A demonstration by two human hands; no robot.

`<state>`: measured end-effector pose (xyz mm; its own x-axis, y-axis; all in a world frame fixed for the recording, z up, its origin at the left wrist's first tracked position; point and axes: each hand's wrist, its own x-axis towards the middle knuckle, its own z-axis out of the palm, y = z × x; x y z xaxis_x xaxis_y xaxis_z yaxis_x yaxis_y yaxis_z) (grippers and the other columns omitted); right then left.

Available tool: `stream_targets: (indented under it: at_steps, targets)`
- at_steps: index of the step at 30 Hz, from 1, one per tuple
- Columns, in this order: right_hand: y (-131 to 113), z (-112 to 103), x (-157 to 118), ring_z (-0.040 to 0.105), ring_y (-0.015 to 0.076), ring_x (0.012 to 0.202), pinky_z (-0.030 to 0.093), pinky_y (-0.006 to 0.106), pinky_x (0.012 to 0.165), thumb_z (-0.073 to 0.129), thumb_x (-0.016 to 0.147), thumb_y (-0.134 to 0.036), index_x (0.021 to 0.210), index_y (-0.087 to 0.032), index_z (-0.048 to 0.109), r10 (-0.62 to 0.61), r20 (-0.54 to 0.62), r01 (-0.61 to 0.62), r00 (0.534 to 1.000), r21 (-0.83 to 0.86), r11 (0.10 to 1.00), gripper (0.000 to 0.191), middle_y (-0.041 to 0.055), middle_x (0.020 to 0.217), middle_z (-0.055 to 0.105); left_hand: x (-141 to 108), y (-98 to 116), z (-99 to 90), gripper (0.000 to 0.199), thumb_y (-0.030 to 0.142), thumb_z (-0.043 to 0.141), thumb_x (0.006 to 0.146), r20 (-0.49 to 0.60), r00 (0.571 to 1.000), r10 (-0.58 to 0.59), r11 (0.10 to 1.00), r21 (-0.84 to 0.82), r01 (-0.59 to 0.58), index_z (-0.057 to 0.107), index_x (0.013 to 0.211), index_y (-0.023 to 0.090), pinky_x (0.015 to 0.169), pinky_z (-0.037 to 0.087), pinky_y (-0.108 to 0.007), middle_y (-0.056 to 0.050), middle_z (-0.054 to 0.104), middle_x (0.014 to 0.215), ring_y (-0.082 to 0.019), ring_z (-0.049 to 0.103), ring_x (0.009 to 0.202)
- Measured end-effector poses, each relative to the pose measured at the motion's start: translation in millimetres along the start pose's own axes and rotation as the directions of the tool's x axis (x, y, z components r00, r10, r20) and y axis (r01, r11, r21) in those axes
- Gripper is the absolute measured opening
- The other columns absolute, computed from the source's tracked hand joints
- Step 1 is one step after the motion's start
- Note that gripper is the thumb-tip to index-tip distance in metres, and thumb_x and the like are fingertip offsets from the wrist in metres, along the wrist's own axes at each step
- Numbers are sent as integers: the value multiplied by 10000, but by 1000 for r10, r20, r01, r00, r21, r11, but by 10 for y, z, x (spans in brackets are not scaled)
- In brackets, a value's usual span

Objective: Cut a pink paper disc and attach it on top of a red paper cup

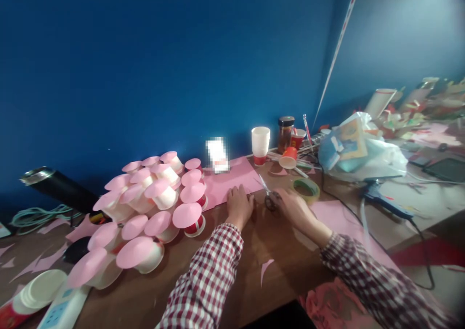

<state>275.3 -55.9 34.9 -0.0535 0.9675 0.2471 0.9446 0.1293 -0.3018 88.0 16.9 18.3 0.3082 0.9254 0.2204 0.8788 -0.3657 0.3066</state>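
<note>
My left hand (240,207) lies on the near edge of a pink paper sheet (238,174), fingers stretched out. To its right, my right hand (293,209) has its fingers closed at the dark handles of a pair of scissors (268,195), whose blades point away towards the wall over the paper's right edge. Left of the sheet stand several paper cups (166,195), each topped with a pink paper cone (187,215). A roll of tape (306,189) sits just beyond my right wrist. Another pink sheet (337,217) is partly under my right forearm.
Stacked white cups (260,145), a lidded jar (286,133) and a tipped red cup (288,158) are near the blue wall. At right lie a plastic bag (359,149) and a glue gun (388,200). A black flask (61,188) and power strip (63,307) are at left.
</note>
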Motion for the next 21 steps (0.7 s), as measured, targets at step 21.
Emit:
stream_targets:
  at_steps: [21]
  targets:
    - [6, -109, -232, 608, 201, 880, 425, 260, 742, 426, 897, -46, 1033, -132, 623, 55, 200, -12, 978, -212, 977, 254, 127, 983, 642, -1105, 123, -50, 441, 121, 488, 850, 170, 846, 506, 856, -226, -466, 566, 1283, 92, 1100, 410, -435, -161, 562, 1360, -276, 477, 1314]
